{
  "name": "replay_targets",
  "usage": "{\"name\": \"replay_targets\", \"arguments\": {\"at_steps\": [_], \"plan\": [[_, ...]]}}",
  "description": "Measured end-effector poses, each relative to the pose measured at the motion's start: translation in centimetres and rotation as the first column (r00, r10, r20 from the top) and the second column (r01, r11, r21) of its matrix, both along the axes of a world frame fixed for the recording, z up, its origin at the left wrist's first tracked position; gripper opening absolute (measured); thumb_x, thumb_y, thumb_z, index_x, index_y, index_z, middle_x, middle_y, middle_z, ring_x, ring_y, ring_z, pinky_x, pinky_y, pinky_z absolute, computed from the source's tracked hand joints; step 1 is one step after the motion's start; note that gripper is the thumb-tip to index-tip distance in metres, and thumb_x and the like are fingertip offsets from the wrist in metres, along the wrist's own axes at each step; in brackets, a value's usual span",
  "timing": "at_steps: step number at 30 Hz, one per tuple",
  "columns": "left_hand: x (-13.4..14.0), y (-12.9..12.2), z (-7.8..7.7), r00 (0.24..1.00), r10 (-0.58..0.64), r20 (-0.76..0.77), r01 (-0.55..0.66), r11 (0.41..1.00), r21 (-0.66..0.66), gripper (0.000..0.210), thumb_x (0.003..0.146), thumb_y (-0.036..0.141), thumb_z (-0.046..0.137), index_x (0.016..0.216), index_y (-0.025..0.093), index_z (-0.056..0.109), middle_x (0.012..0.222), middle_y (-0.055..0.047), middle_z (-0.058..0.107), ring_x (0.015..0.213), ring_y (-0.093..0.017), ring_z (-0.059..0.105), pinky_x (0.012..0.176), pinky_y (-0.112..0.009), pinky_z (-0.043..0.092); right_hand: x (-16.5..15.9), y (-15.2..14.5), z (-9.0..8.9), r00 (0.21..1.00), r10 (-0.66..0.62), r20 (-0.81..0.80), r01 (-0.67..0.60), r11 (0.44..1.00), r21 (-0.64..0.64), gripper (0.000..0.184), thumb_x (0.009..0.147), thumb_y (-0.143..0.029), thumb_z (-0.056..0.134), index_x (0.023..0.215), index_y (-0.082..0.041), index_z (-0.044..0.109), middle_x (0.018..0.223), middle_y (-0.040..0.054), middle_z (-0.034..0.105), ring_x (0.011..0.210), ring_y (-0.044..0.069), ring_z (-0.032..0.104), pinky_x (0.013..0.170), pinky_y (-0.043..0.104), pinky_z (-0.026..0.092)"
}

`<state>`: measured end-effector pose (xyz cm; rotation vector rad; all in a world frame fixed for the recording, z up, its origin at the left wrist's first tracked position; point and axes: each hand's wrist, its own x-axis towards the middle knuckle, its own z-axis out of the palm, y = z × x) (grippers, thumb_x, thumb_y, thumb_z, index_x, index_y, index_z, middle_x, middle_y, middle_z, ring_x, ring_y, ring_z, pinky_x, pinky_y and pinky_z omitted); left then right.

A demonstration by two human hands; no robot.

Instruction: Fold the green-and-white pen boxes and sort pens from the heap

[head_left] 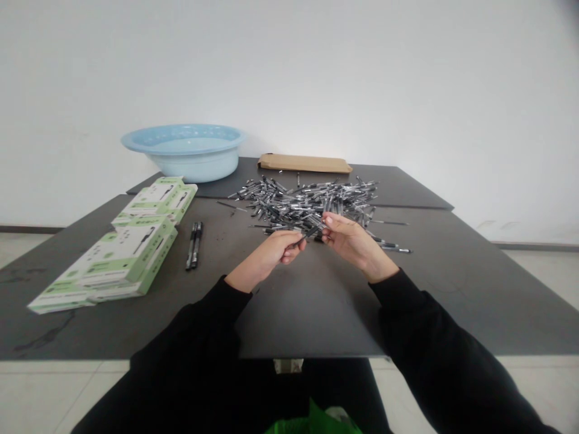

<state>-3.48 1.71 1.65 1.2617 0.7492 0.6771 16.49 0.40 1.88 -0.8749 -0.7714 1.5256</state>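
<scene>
In the head view, a dark slim pen [312, 232] slants between my two hands, just in front of a heap of pens. My left hand [281, 246] is closed round its lower end. At the upper end, the fingers of my right hand [344, 236] pinch it; whether it is whole or in two parts, I cannot tell. Clear and black pens and loose pen parts form the wide heap [289, 208] behind my hands. Two black pens [194, 246] lie side by side to the left, apart from the heap.
Green and white pen boxes [122, 253] are stacked on the left of the dark table [312, 313]. Behind them stands a light blue basin [194, 163]. A flat brown cardboard piece [305, 163] lies at the back, near the white wall.
</scene>
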Motion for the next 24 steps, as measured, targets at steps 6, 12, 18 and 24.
{"name": "replay_targets", "arguments": {"at_steps": [6,12,18,24], "plan": [[-0.05,0.08,-0.22,1.0,0.001,0.009,-0.001,1.0,0.02,0.026,0.088,0.033,0.055,0.071,0.014,0.059,0.049,0.006,0.035,0.043,-0.006,0.03,0.045,-0.02,0.022,-0.38,-0.25,-0.06,0.999,0.036,0.033,-0.036,0.999,0.003,0.03,0.062,-0.028,0.094,0.085,-0.021,0.076,0.075,-0.0021,0.07,0.067,0.011,0.058,0.066,0.027,0.046],[-0.13,-0.13,0.2,0.999,0.037,0.039,-0.038,0.998,0.043,0.026,0.08,0.037,0.069,0.081,0.011,0.068,0.056,0.005,0.041,0.047,-0.005,0.032,0.046,-0.019,0.022,-0.43,-0.29,0.03,0.999,0.054,-0.007,-0.054,0.998,0.024,0.027,0.065,-0.027,0.092,0.085,-0.022,0.075,0.073,-0.0037,0.066,0.061,0.01,0.052,0.063,0.027,0.046],[0.03,-0.11,0.31,0.996,0.077,0.053,-0.075,0.996,-0.043,0.022,0.082,0.034,0.066,0.079,0.012,0.066,0.055,0.005,0.043,0.043,-0.004,0.031,0.043,-0.018,0.02,-0.65,-0.38,-0.01,0.999,0.043,0.003,-0.043,0.999,0.029,0.03,0.063,-0.029,0.093,0.085,-0.021,0.075,0.066,-0.0051,0.061,0.056,0.008,0.045,0.058,0.026,0.044],[0.09,0.14,-0.25,0.991,0.12,0.053,-0.118,0.993,-0.03,0.026,0.087,0.037,0.064,0.08,0.012,0.066,0.057,0.004,0.046,0.039,-0.002,0.029,0.04,-0.018,0.016,-0.93,-0.67,0.21,0.999,0.022,0.026,-0.023,0.999,0.046,0.03,0.06,-0.033,0.094,0.08,-0.022,0.074,0.071,-0.0036,0.065,0.061,0.01,0.051,0.059,0.024,0.045]]}}
